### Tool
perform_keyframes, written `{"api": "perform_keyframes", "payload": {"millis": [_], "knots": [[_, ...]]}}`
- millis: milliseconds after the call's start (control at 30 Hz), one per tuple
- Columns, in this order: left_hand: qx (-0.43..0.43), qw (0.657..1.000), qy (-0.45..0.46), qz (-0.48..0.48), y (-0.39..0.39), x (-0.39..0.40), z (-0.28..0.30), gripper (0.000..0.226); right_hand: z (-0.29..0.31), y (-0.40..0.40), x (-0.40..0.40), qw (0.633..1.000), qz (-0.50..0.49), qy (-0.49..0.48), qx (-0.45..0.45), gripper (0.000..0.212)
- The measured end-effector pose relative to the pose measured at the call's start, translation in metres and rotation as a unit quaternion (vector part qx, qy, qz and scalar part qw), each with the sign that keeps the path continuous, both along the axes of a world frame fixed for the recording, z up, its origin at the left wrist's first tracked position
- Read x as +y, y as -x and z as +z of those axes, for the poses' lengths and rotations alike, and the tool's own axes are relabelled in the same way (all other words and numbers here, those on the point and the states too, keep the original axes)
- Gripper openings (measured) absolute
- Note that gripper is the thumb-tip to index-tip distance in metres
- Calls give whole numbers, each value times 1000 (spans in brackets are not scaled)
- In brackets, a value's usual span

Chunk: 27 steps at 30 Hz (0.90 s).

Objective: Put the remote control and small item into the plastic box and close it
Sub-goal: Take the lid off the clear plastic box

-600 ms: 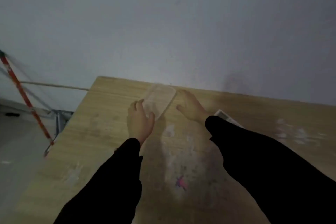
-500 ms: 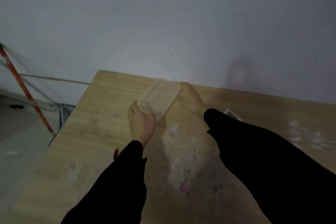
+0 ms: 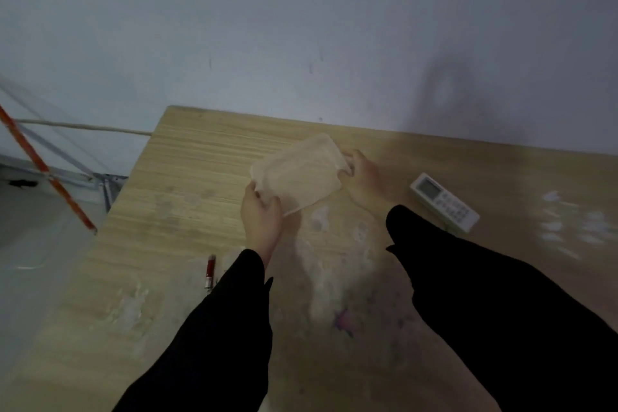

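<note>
A clear plastic box is held tilted above the wooden table, near its back edge. My left hand grips the box's near left corner. My right hand grips its far right end. A white remote control with a small screen and buttons lies flat on the table to the right of my right hand. A small red and white item lies on the table beside my left sleeve. Whether the box's lid is on cannot be made out.
The table ends at a left edge with bare floor beyond. An orange and grey metal frame leans by the wall at the left. A pale wall stands right behind the table. White smears mark the tabletop.
Both hands have lifted and tilted the box off the table. The camera has tipped down, so the remote control and the small red item are now in view.
</note>
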<state>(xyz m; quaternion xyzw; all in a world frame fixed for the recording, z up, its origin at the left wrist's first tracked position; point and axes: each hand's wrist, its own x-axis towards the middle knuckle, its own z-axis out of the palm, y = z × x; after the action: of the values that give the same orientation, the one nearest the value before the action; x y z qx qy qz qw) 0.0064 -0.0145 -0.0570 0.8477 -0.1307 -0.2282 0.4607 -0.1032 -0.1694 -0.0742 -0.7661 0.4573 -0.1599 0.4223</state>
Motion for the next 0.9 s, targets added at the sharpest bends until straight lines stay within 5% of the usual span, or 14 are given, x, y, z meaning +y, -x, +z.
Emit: {"api": "perform_keyframes", "payload": {"millis": [233, 333, 467, 633, 767, 900], "knots": [[-34, 994, 8, -100, 61, 60, 9, 36, -4, 120, 96, 998, -44, -38, -6, 16], [-27, 989, 8, -144, 95, 87, 9, 31, -13, 167, 134, 995, -91, -52, -9, 32], [-22, 980, 16, -197, 134, 109, 8, 28, -18, 218, 176, 987, -144, -76, 8, 5], [-18, 969, 31, -244, 161, 120, 4, 26, -19, 256, 198, 984, -162, -70, 21, 30], [-12, 969, 33, -243, 168, 126, -5, 23, -21, 266, 196, 982, -150, -109, 23, 5], [3, 970, 36, -239, 166, 131, -15, 22, -16, 264, 175, 981, -185, -61, 21, 12]]}}
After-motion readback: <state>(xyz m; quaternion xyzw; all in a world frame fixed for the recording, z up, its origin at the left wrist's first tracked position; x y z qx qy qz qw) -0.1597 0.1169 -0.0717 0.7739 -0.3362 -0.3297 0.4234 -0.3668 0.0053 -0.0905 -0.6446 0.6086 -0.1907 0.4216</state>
